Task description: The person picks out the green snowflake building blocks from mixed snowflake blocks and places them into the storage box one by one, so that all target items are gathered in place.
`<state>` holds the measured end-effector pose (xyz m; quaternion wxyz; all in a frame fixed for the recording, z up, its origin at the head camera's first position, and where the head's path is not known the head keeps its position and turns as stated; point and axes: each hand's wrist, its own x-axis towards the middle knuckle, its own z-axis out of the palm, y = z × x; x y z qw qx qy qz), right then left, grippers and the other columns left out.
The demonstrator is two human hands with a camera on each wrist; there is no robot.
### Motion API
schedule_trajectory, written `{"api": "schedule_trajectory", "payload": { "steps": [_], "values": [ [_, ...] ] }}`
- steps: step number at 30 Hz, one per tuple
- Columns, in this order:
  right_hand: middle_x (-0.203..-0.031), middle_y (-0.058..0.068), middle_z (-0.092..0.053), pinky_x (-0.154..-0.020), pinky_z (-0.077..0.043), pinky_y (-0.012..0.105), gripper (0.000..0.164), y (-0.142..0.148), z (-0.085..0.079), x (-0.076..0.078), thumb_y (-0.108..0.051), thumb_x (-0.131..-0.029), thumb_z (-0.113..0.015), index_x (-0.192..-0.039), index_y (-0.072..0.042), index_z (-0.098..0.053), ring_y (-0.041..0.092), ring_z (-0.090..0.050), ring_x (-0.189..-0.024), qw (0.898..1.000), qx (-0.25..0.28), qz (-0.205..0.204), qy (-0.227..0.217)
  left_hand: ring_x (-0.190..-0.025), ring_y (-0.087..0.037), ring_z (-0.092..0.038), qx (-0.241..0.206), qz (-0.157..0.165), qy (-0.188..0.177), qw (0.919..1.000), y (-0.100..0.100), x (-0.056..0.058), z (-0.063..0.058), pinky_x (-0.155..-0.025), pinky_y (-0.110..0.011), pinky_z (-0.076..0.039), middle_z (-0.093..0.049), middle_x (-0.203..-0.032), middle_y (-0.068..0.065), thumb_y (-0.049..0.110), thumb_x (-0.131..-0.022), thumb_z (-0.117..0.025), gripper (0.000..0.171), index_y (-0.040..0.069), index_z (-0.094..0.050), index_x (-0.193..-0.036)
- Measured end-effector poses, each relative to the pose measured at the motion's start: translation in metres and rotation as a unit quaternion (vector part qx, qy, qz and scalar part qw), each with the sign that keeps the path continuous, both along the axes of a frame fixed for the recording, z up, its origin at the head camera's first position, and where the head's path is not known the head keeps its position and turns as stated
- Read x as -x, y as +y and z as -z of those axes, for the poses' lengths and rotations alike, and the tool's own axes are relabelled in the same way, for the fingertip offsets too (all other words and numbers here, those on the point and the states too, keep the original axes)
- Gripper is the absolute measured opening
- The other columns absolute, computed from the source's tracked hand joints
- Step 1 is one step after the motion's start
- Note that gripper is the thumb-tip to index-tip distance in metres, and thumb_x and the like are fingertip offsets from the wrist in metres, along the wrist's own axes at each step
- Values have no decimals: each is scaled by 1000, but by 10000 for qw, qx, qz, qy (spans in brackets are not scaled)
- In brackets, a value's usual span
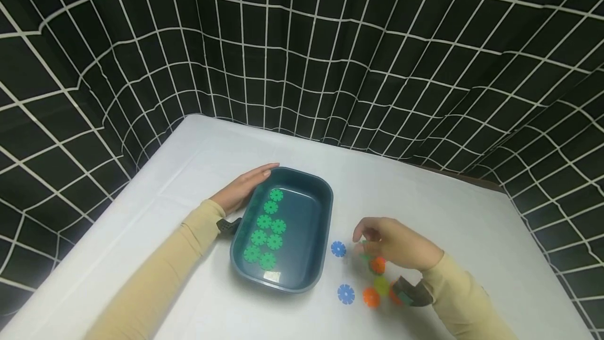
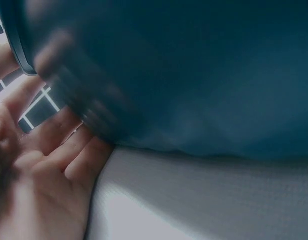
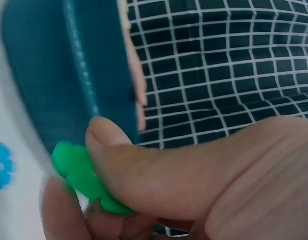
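A dark blue-green tray [image 1: 304,214] sits on the table, with several notched green discs [image 1: 259,237] lying flat along its left side. My left hand [image 1: 244,188] rests against the tray's left side near the far corner. In the left wrist view its extended fingers [image 2: 61,127] touch the outer wall. Right of the tray, my right hand [image 1: 396,243] is raised above the table. Its thumb and fingers pinch a green notched disc [image 3: 84,175], best seen in the right wrist view; part of the disc is hidden by the thumb.
Two blue discs [image 1: 346,294] lie right of the tray. Orange discs [image 1: 371,297] and a yellow disc [image 1: 381,286] lie below my right hand, some partly hidden by the hand and wrist strap [image 1: 412,293]. A dark gridded curtain [image 1: 302,51] stands behind the white table [image 1: 189,146].
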<state>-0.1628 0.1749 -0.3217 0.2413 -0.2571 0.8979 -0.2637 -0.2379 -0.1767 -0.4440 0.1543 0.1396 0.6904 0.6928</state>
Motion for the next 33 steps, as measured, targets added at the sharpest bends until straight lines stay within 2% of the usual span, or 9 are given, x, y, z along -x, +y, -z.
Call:
{"api": "schedule_trajectory", "payload": {
  "steps": [5,11,15,20,23,28,33],
  "values": [
    [-75,3,-60,-70,-52,32,15,-10,-16,21,-21,-89,-69,-90,-9,-59,17,-60,-71,9996,213,-30,-167,-145,-12,-19,-2,-24,42,10000,-1,-3,-4,-120,-48,-12,-37,-151,11,43,-102,-39,52,21,-33,-150],
    [-85,7,-64,-77,-56,32,12,-32,-22,44,-14,-92,-65,-92,-5,-58,21,-62,-79,9966,623,-234,-478,-145,-14,-18,53,-4,100,9999,-2,-9,-11,-119,-49,-12,-35,-152,8,41,-103,-38,52,19,-32,-150],
    [-89,13,-68,-73,-59,33,10,-53,-21,56,-9,-92,-64,-93,-1,-58,25,-65,-81,9930,775,-385,-806,-145,-13,-21,33,-31,63,10000,-3,-7,-7,-119,-49,-13,-38,-150,9,41,-103,-39,51,20,-33,-149],
    [-91,14,-70,-70,-60,33,6,-81,-20,67,-2,-93,-60,-98,0,-62,20,-68,-77,9918,716,-568,-890,-143,-12,-24,-25,-63,-53,10000,-4,-3,2,-119,-48,-15,-40,-148,11,44,-101,-41,52,22,-36,-148],
    [-93,12,-70,-70,-60,33,12,-94,-14,76,-2,-94,-57,-103,0,-65,18,-67,-77,9917,617,-706,-876,-143,-12,-25,-65,-42,-116,9999,-5,-3,1,-119,-48,-16,-40,-148,10,45,-101,-41,51,25,-37,-148],
    [-99,10,-71,-75,-59,34,20,-113,6,92,-3,-97,-52,-111,2,-65,16,-67,-84,9889,525,-773,-1159,-142,-14,-28,-131,58,-167,9998,-4,-2,0,-118,-48,-19,-42,-147,9,42,-103,-39,46,27,-38,-146],
    [-107,10,-68,-76,-59,32,26,-127,26,100,6,-92,-50,-112,2,-66,16,-65,-89,9878,336,-726,-1335,-142,-15,-28,-117,118,-165,9997,-2,-1,-1,-118,-47,-20,-41,-148,8,41,-103,-39,48,25,-36,-148]
  ]
}}
